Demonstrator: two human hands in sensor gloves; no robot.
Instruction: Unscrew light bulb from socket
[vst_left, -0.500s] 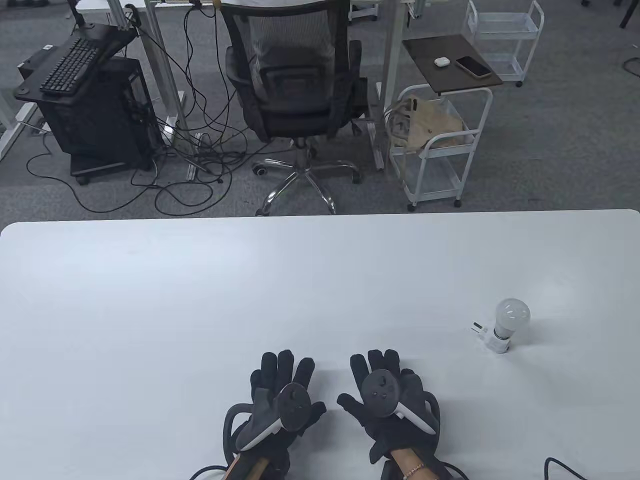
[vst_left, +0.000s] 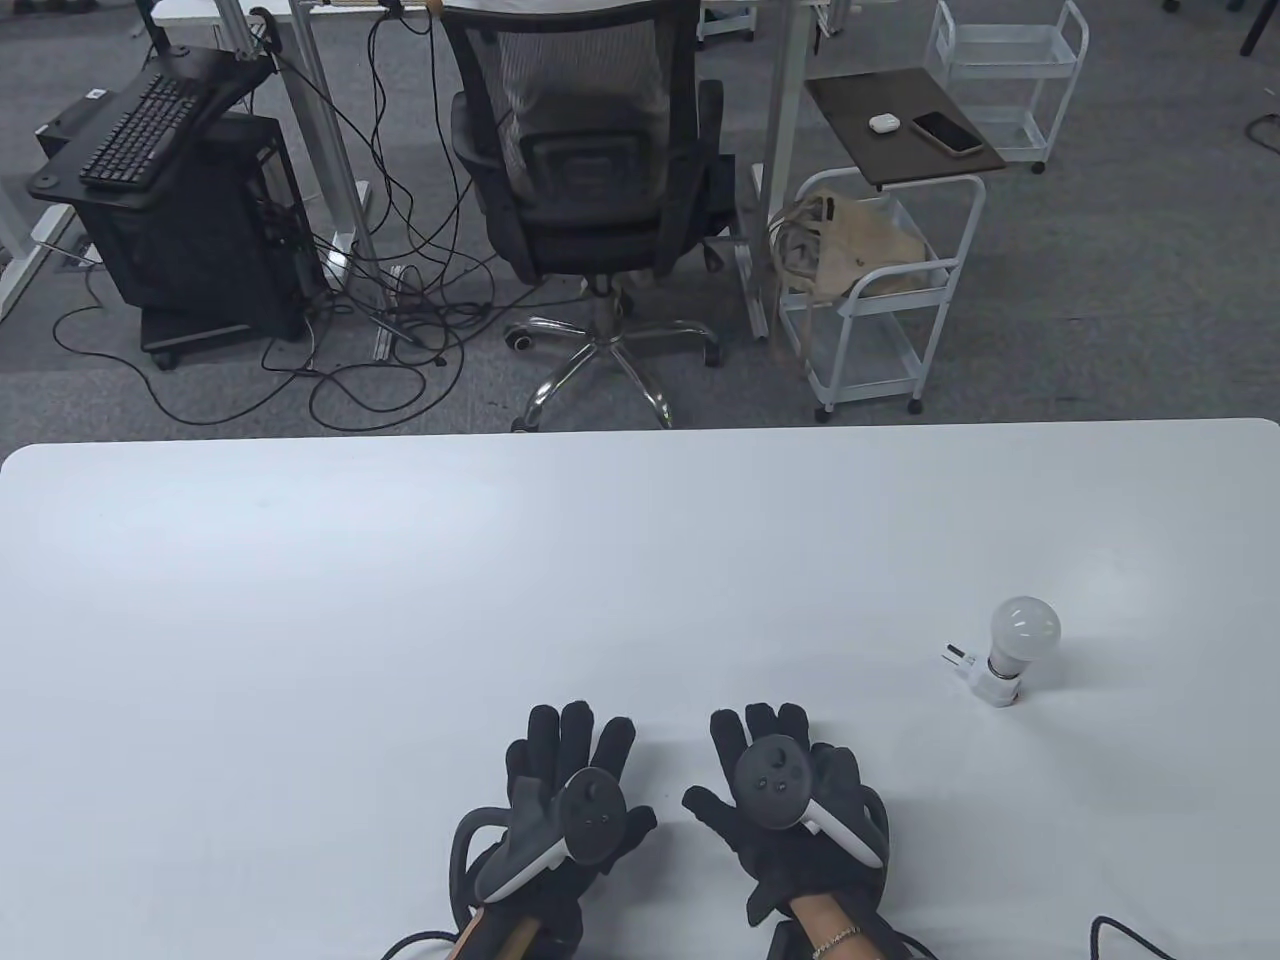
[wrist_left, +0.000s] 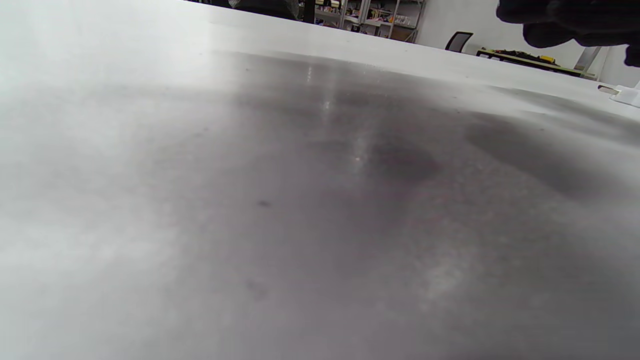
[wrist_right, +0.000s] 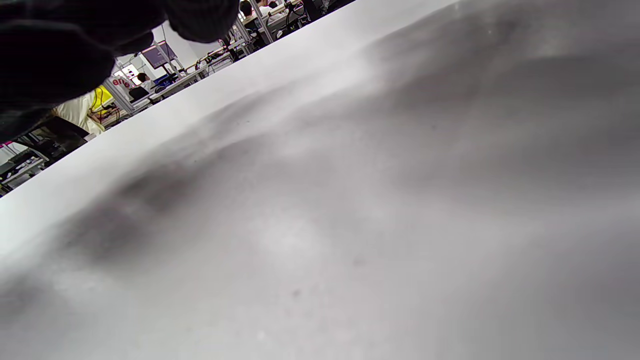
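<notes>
Empty and spread flat, my left hand (vst_left: 565, 795) and right hand (vst_left: 785, 800) rest on the table (vst_left: 400, 600); both have edged slightly rightward in the last half second. Light bulb (vst_left: 1023, 627), upright in its socket (vst_left: 990, 683), waits untouched, well right.

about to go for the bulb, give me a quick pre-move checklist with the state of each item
1. Light bulb seated in socket: ok, it sits in the white plug-in base.
2. Bulb and socket free of any grip: ok, neither hand touches them.
3. Left hand empty: ok, fingers spread, palm down over the table.
4. Right hand empty: ok, fingers spread.
5. Path from right hand to bulb: ok, only bare table between them.
6. Socket steady enough to twist against: cannot tell; it lies loose with prongs pointing left.
</notes>
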